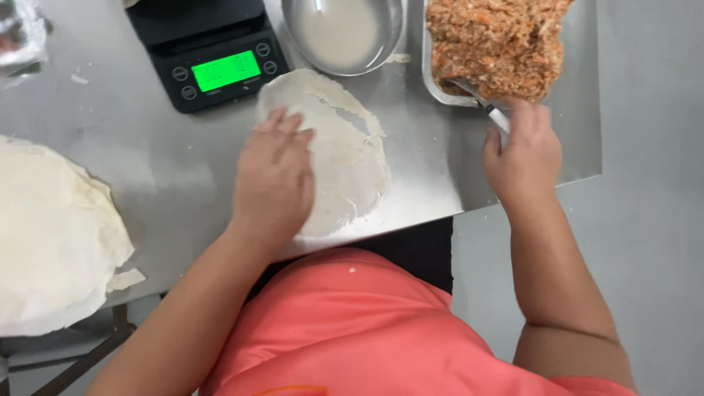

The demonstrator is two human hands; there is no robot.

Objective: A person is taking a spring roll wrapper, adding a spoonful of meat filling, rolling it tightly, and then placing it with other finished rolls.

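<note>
I've got my left hand (275, 176) lying flat and open on the round wrapper (334, 150) at table centre, my right hand (522, 150) closed on the spoon (484, 104) digging into the filling tray (433, 81) at two o'clock, so a scoop needs lifting across next.

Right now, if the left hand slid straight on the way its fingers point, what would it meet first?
The left hand lies flat on the round wrapper, fingers pointing up the table. Straight on, it would probably cross the wrapper's far edge and reach the black scale first, perhaps the metal bowl; depth is unclear.
</note>
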